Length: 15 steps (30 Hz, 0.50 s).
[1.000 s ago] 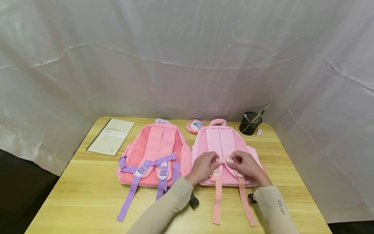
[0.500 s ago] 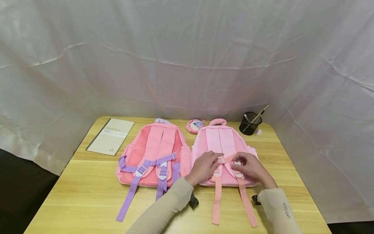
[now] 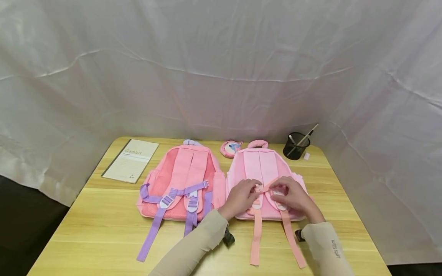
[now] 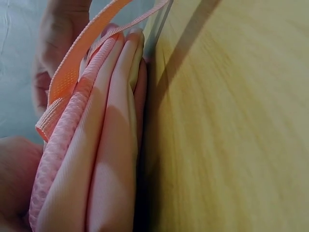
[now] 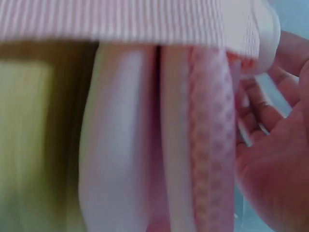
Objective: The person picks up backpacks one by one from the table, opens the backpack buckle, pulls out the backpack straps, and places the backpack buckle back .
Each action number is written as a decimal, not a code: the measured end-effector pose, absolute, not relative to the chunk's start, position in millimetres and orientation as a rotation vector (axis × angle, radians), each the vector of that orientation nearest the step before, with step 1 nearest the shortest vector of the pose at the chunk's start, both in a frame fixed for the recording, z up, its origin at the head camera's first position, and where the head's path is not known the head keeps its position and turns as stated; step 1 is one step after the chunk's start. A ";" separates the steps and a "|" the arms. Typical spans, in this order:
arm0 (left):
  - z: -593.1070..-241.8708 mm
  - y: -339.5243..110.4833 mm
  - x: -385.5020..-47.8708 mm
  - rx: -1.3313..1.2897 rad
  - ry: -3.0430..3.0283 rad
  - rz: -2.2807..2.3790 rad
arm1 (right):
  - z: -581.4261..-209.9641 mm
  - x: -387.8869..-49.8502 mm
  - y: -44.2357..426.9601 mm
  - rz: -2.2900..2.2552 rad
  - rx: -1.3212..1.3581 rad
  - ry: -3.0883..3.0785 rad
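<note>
The light pink backpack (image 3: 252, 161) lies with its shoulder straps up. Over its lower part, my left hand (image 3: 241, 196) pinches the peach chest strap (image 3: 267, 188) near a pale buckle, largely covered by the fingers. My right hand (image 3: 296, 196) holds the same strap on the other side, thumb and fingers bent round it. Two loose peach webbing ends (image 3: 256, 241) hang over the front edge of the backpack. In the left wrist view, peach webbing (image 4: 72, 63) loops beside the mesh back. In the right wrist view, the right hand (image 5: 280, 164) is beside a white plastic piece (image 5: 268, 38).
A coral backpack (image 3: 182, 165) with purple straps (image 3: 152, 234) lies left of the pink one. Farther left is a notebook (image 3: 129, 163). A round pouch (image 3: 228, 148) sits behind the backpacks; a black pen holder (image 3: 293, 151) and small eraser (image 3: 306, 156) stand back right.
My right hand moved right from beside the left one, then slightly back. The chest strap now slants up between the hands. The left hand has barely moved.
</note>
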<state>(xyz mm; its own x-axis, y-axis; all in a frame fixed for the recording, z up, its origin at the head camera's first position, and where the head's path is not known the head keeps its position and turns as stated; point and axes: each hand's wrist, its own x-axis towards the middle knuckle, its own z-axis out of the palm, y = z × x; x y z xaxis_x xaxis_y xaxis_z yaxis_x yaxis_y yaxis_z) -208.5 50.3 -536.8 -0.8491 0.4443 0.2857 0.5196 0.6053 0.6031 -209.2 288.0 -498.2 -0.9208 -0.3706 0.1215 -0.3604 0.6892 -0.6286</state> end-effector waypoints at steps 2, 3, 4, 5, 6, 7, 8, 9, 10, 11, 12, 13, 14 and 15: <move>-536.2 49.6 -207.9 -0.814 -2.702 -1.107 | -498.7 -209.6 282.5 -1.097 -0.717 2.906; -535.7 49.3 -207.7 -0.814 -2.694 -1.125 | -499.8 -210.3 280.0 -1.101 -0.756 2.927; -535.3 49.1 -207.5 -0.814 -2.685 -1.144 | -501.3 -211.6 277.3 -1.101 -0.784 2.946; -534.6 48.9 -207.4 -0.813 -2.677 -1.162 | -502.3 -212.9 274.7 -1.102 -0.798 2.957; -533.9 48.5 -207.2 -0.808 -2.672 -1.183 | -503.9 -214.4 272.4 -1.101 -0.816 2.970; -533.3 48.0 -207.0 -0.802 -2.668 -1.206 | -505.5 -215.8 270.2 -1.099 -0.820 2.974; -532.4 47.5 -206.9 -0.797 -2.667 -1.227 | -507.1 -217.0 268.0 -1.090 -0.817 2.979; -531.7 47.2 -206.8 -0.792 -2.668 -1.244 | -508.6 -217.9 266.2 -1.081 -0.809 2.978; -531.2 46.9 -206.8 -0.784 -2.667 -1.261 | -510.2 -218.6 264.5 -1.076 -0.799 2.977; -530.8 46.6 -206.8 -0.776 -2.669 -1.278 | -511.6 -219.1 262.7 -1.067 -0.788 2.979; -530.7 46.4 -206.9 -0.766 -2.672 -1.293 | -513.2 -219.7 261.2 -1.051 -0.779 2.984; -530.7 46.5 -207.0 -0.758 -2.672 -1.306 | -514.2 -219.9 259.8 -1.036 -0.766 2.987; -530.6 46.7 -207.2 -0.750 -2.673 -1.316 | -515.0 -220.2 258.6 -1.020 -0.755 2.995; -531.0 47.0 -207.3 -0.741 -2.672 -1.323 | -515.6 -220.4 257.7 -1.010 -0.743 3.004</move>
